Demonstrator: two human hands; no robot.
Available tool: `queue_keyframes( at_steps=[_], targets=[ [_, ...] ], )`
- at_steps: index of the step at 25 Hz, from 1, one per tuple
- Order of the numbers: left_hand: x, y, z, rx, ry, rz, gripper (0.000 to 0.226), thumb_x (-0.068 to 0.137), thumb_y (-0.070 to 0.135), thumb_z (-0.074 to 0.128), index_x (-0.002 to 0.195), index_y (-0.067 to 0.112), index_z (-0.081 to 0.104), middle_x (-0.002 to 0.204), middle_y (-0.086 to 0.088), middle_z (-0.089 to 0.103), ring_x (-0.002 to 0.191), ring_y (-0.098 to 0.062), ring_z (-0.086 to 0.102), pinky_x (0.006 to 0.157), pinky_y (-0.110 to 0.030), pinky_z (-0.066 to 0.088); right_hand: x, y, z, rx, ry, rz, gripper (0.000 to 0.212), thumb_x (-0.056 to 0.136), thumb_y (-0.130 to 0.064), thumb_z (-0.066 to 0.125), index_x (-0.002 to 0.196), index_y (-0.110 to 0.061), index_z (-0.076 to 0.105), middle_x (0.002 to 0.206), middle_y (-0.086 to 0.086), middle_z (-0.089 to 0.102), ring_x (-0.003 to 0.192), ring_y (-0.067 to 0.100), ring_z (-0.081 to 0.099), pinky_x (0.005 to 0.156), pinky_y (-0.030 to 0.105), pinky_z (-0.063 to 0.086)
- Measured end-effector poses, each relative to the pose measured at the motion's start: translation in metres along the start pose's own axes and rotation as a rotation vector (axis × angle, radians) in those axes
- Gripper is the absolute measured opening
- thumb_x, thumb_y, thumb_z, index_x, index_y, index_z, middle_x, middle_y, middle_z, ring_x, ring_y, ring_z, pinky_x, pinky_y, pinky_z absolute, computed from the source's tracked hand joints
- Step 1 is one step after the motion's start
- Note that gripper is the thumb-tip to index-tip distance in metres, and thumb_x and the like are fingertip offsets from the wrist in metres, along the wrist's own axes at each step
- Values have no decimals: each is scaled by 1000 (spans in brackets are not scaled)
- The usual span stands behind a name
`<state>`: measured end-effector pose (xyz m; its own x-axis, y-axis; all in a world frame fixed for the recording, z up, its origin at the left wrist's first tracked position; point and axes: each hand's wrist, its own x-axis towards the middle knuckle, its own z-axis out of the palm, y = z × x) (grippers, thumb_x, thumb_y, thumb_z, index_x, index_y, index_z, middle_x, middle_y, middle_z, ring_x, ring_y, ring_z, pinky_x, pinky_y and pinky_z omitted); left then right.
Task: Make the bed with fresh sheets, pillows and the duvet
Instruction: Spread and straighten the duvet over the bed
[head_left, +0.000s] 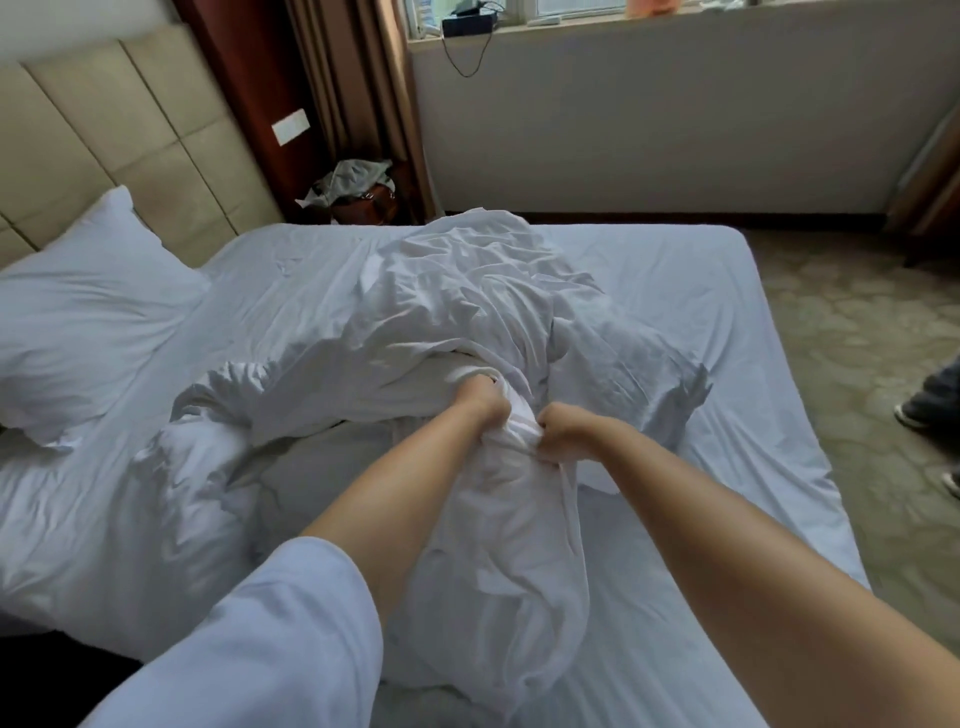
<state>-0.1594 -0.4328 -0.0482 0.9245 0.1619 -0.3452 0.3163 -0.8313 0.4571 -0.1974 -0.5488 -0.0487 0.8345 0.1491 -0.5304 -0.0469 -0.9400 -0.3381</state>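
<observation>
A crumpled white duvet cover lies heaped across the middle of the bed, with the thicker duvet bunched under it at the left. My left hand and my right hand sit close together, both gripping a gathered fold of the cover's fabric. A white pillow leans against the beige padded headboard at the far left. The fitted white sheet covers the mattress.
A bag with crumpled paper sits on the floor beside the headboard, next to a curtain. Patterned carpet runs along the bed's right side, where another person's shoe shows. A windowsill holds small items.
</observation>
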Motion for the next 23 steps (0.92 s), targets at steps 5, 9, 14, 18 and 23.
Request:
queue_keyframes(
  at_steps=[5, 9, 14, 18, 23],
  targets=[
    [3, -48, -9, 473, -202, -33, 43, 93, 23, 53, 129, -1, 53, 123, -16, 60, 117, -29, 57, 96, -32, 45, 23, 15, 19, 5, -79, 30, 31, 91, -29, 58, 113, -7, 60, 102, 10, 63, 82, 24, 58, 68, 25, 42],
    [27, -72, -34, 368, 113, -88, 48, 97, 45, 44, 126, 8, 56, 130, -11, 55, 120, -29, 53, 90, -36, 44, 51, -1, 19, -38, 76, 48, 47, 93, -23, 51, 137, -11, 41, 138, 12, 44, 124, 31, 46, 97, 36, 40],
    [88, -75, -60, 656, 364, 306, 48, 88, 13, 53, 134, 20, 43, 141, -7, 35, 131, -27, 32, 106, -45, 30, 86, -30, 11, -98, 221, 78, 64, 91, -35, 57, 145, -23, 24, 148, 12, 25, 129, 33, 35, 101, 45, 37],
    [137, -65, -63, 967, 217, 453, 59, 95, 10, 45, 148, 25, 22, 153, -8, 16, 143, -31, 11, 109, -66, 0, 123, -46, 1, -61, 236, 113, 71, 89, -42, 59, 146, -24, 20, 148, 12, 23, 131, 33, 35, 102, 46, 36],
    [187, -64, -78, 972, 167, 659, 41, 95, 6, 41, 134, 16, 46, 132, -13, 48, 117, -33, 53, 95, -47, 42, 164, -60, -10, -37, 286, 161, 85, 81, -49, 66, 146, -24, 17, 144, 13, 27, 130, 33, 36, 103, 44, 36]
  ],
)
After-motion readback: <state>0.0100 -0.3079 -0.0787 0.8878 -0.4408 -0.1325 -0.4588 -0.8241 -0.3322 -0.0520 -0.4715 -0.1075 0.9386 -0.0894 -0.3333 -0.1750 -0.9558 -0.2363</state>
